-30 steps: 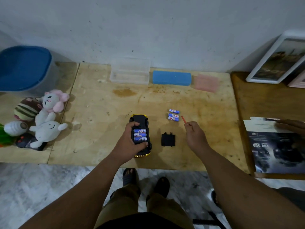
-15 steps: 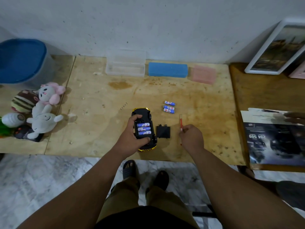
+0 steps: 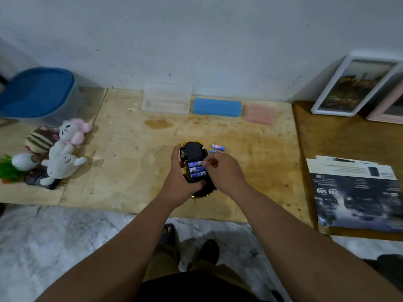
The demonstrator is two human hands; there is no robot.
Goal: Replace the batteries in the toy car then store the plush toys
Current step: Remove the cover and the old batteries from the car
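left hand (image 3: 179, 183) grips the upturned car (image 3: 194, 164) over the worktop (image 3: 122, 171), fingers curled round its side. right hand (image 3: 224, 173) has its fingertips bent at the top one of three batteries (image 3: 197, 170) in the open bay; whether it pinches it, cannot tell. spare batteries (image 3: 218, 147) lie just beyond. plush toys (image 3: 58, 153) sit far left by a blue bin (image 3: 37, 92).

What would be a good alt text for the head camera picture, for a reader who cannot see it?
A person's left hand grips an upturned toy car showing three blue batteries, while the right hand reaches its fingers to them. Plush toys lie left on the wooden table.
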